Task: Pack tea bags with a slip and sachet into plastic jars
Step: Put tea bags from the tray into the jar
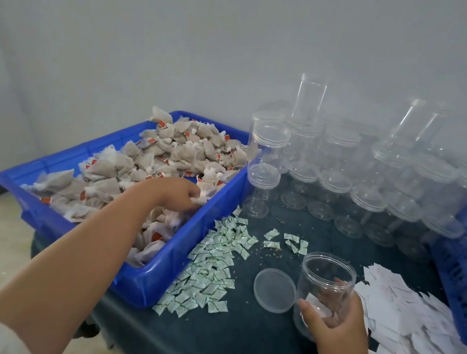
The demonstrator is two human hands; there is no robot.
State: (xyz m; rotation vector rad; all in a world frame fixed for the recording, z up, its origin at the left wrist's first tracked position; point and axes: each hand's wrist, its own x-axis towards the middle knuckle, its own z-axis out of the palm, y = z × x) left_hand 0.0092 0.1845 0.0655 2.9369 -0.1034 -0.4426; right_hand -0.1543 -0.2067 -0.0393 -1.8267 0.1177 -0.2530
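My right grip (336,322) wraps a clear, lidless jar (326,275); my left grip (180,195) pinches pale tea bags (205,196).

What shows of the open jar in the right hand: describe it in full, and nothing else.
The jar is a clear plastic cylinder with a wide mouth and no lid on. It stands about upright at the front right of the dark table. The right hand grips its lower half, thumb on the near wall, fingers showing through the plastic. A white piece, probably a slip, lies at its bottom. A loose clear lid lies flat just left of it.
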